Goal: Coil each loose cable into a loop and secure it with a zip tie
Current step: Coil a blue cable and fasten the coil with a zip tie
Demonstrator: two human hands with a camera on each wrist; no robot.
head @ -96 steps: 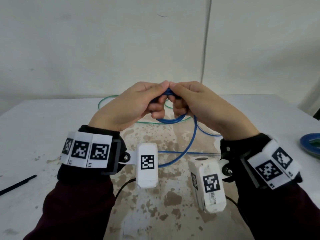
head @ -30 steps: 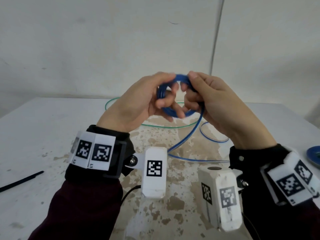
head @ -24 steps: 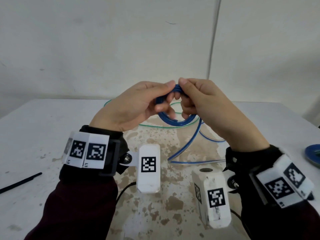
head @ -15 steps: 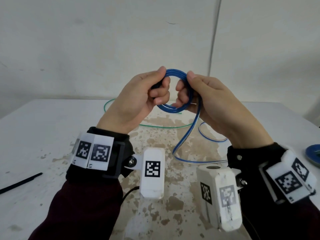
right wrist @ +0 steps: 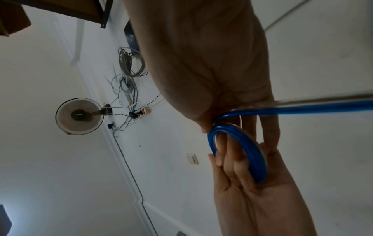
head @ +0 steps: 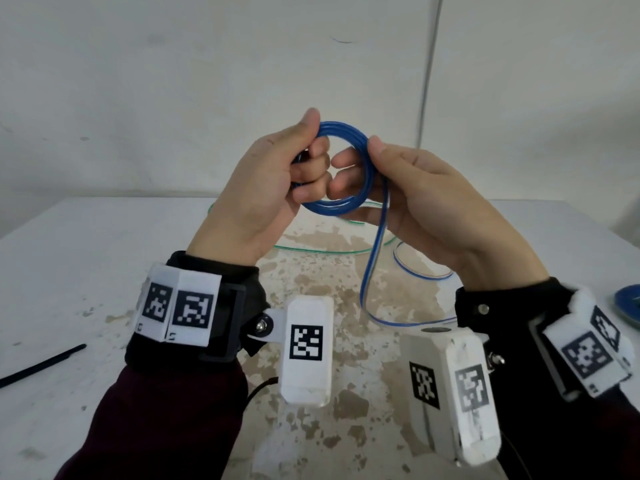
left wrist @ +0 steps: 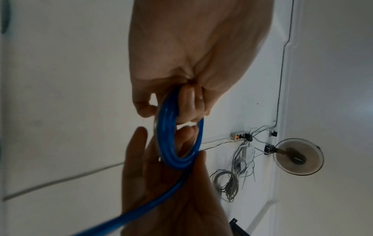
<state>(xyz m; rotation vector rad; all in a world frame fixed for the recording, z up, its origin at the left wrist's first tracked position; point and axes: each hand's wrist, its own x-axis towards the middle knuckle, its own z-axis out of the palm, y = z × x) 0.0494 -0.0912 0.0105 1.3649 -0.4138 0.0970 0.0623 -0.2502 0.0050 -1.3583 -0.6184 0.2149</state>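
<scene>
Raised higher than half a second ago and opened out rounder: the blue cable (head: 341, 168), now a small coil of several turns held up in front of the wall, well above the table (head: 104, 258). Left hand (head: 263, 188) curled round the coil's left side, thumb over the top and fingers tucked through the middle. Right hand (head: 426, 199) pinching the right side between thumb and forefinger, the other fingers loosely bent behind. Shorter than in the earlier frames: the loose tail, dropping from the right hand to the table and ending in one last flat loop near the right wrist. Judged from that, coiling nearly done, a few turns left before any tie goes on. Lying unused at the table's left edge, a thin black strip, probably the zip tie (head: 41, 363), though too slim and far off to be sure. Behind the hands, flat on the table, a green cable (head: 318, 250), uncoiled. Shown only by the head view: table, tail and spare cable. Shown only by the wrist views: the turns stacked tight side by side, fingers of both hands threaded through the ring, and the tail leaving taut past the right palm; also a wall fan (left wrist: 298, 154) and a power strip (left wrist: 239, 135) with hanging wires.
</scene>
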